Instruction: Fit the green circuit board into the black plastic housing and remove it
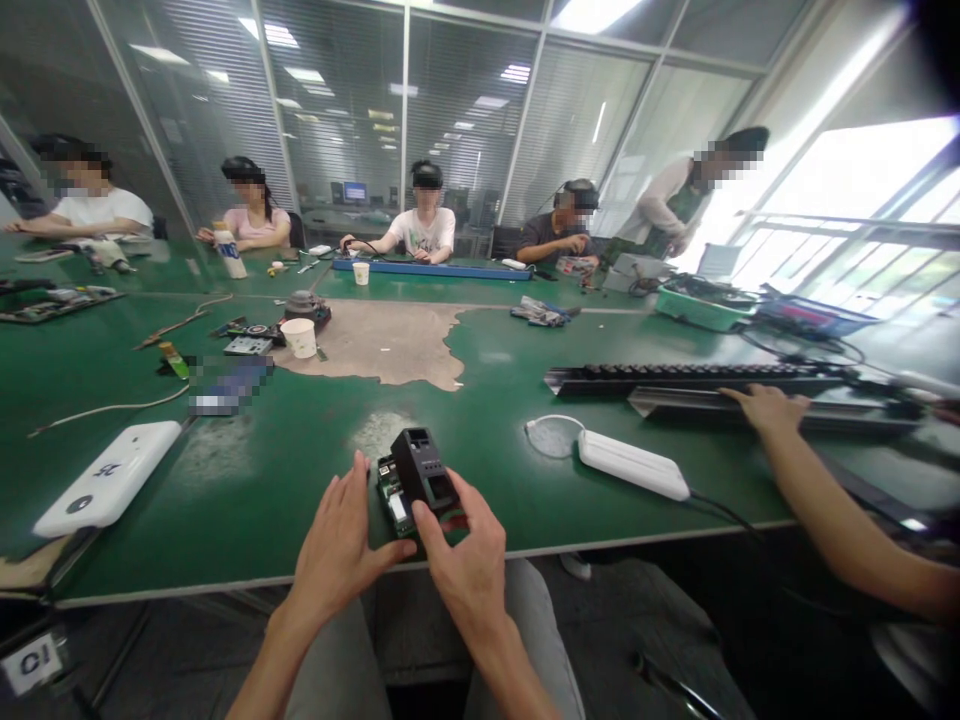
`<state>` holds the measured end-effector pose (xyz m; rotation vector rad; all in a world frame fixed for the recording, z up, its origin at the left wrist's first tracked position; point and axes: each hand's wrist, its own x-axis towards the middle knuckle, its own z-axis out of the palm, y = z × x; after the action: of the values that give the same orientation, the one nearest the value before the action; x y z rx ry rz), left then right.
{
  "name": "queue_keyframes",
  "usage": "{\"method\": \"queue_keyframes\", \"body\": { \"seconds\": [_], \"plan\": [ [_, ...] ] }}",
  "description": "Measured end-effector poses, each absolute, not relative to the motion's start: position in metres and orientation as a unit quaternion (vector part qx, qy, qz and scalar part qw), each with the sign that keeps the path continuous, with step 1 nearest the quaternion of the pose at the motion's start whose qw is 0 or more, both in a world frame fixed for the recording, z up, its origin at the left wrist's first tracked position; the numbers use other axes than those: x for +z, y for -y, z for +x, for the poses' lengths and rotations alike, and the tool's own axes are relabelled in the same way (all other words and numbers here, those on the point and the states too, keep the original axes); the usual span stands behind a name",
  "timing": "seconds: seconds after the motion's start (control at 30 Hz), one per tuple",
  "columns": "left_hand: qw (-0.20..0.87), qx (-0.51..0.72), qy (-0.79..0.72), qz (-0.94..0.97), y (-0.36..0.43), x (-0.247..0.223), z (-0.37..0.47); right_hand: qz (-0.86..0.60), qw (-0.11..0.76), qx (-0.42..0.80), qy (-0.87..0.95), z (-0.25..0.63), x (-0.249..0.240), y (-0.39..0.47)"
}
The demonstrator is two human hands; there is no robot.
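My right hand point(469, 560) is closed around a black plastic housing point(421, 465) with cut-out openings, its thumb on the near end and its fingers along the right side. Tilted, the housing stands over a green circuit board point(395, 505) that shows along its left edge. My left hand point(337, 540) is open beside the board, fingers stretched forward and thumb reaching toward the near corner; whether it touches the board, I cannot tell. Something red shows under the housing near my right fingers, too small to name.
A white power bank point(109, 478) lies to the left, and a white adapter point(634, 465) with a cable to the right. A paper cup point(299, 338) stands by a brown sheet point(382, 345). A co-worker's hand point(772, 410) rests on black metal rails point(712, 402). Several people sit across the table.
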<state>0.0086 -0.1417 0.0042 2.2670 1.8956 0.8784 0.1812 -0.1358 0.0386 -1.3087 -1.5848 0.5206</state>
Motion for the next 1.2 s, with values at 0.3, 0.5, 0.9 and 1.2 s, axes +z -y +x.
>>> {"method": "queue_keyframes", "body": {
  "seconds": [0.3, 0.5, 0.9, 1.2],
  "plan": [
    [0.038, 0.273, -0.618, 0.736, 0.140, 0.006, 0.009, -0.601, 0.430, 0.079, 0.669, 0.215, 0.016, 0.121],
    [0.028, 0.274, -0.611, 0.742, 0.140, 0.006, 0.011, -0.612, 0.378, 0.061, 0.692, 0.221, 0.008, 0.126],
    [0.024, 0.275, -0.606, 0.746, 0.139, 0.006, 0.011, -0.592, 0.407, 0.091, 0.690, 0.227, 0.011, 0.130],
    [0.031, 0.276, -0.613, 0.739, 0.140, 0.006, 0.011, -0.559, 0.459, 0.143, 0.675, 0.192, 0.056, 0.136]
  ]
}}
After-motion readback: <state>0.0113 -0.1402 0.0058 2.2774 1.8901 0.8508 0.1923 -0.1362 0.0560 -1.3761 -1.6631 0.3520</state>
